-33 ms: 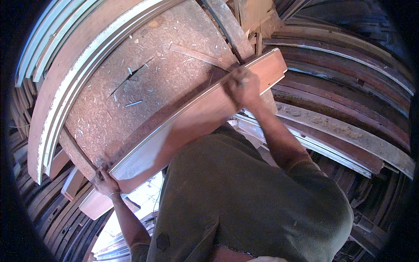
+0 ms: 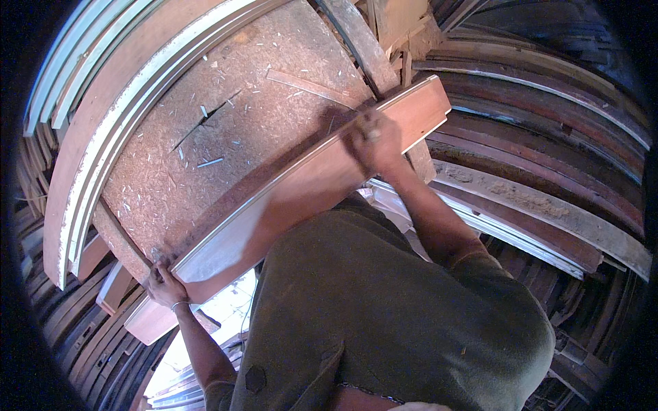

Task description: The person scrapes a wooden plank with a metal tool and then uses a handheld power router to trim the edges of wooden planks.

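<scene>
Under the left fingers point(image 2: 159, 274), which hold it near one end in the head view, and under the right fingers point(image 2: 363, 130), curled and too blurred to tell whether they grip anything, lies the board point(image 2: 288, 188): long, flat, smooth, reddish, pale-edged. Steady work probably calls for a firm left hold and even right-hand pressure along its length. Beyond both hands' fingers, the counter point(image 2: 253, 137) is rough, speckled chipboard, strewn with pale slivers point(image 2: 210, 162) and a thin strip point(image 2: 301, 84).
</scene>
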`<act>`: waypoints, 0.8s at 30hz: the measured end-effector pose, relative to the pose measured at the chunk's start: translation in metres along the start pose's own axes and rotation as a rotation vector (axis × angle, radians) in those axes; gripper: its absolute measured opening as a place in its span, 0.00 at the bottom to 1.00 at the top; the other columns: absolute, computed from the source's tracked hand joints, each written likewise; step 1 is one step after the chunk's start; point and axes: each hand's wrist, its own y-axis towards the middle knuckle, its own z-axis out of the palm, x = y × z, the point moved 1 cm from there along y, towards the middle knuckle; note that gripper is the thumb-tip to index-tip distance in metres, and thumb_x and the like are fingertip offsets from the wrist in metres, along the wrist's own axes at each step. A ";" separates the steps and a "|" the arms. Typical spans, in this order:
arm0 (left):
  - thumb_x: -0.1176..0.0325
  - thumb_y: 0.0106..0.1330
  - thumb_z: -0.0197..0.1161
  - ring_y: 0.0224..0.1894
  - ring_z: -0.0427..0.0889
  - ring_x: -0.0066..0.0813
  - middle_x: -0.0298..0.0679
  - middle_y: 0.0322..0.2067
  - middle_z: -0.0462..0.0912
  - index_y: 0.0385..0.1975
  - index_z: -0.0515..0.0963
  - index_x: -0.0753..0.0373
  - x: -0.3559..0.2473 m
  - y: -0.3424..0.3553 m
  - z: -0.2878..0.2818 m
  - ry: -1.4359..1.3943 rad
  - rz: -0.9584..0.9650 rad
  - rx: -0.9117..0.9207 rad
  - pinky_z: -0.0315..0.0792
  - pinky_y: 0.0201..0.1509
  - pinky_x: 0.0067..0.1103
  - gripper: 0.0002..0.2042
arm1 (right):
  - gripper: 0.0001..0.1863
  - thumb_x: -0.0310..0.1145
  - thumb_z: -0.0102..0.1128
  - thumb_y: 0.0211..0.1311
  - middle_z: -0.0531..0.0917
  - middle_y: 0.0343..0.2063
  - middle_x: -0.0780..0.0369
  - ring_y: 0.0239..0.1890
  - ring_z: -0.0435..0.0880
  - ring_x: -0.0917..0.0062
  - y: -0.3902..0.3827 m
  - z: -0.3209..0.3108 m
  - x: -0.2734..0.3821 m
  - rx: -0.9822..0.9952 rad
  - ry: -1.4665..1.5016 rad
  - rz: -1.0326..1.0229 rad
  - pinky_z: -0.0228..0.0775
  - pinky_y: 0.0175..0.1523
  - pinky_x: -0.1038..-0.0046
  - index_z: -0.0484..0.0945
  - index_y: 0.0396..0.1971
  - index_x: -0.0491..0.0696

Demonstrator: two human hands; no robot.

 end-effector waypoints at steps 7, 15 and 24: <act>0.46 0.70 0.52 0.46 0.80 0.42 0.43 0.38 0.86 0.40 0.86 0.58 0.013 0.000 0.008 -0.024 -0.076 0.018 0.64 0.59 0.34 0.23 | 0.09 0.31 0.57 0.64 0.86 0.31 0.56 0.33 0.85 0.68 0.003 0.005 -0.003 -0.047 0.568 0.254 0.77 0.41 0.67 0.80 0.29 0.41; 0.46 0.69 0.54 0.45 0.79 0.44 0.45 0.39 0.86 0.41 0.85 0.60 0.007 -0.001 0.005 0.029 -0.034 -0.016 0.63 0.59 0.33 0.23 | 0.08 0.33 0.64 0.55 0.87 0.29 0.55 0.30 0.87 0.61 0.032 -0.007 -0.104 -0.236 0.424 0.395 0.78 0.38 0.63 0.83 0.28 0.43; 0.46 0.69 0.52 0.47 0.78 0.44 0.44 0.41 0.86 0.41 0.85 0.60 -0.003 -0.003 -0.004 0.019 -0.033 0.031 0.60 0.62 0.34 0.23 | 0.08 0.32 0.61 0.53 0.81 0.29 0.51 0.32 0.82 0.52 -0.007 0.009 0.024 -0.033 0.168 0.173 0.76 0.38 0.57 0.80 0.32 0.45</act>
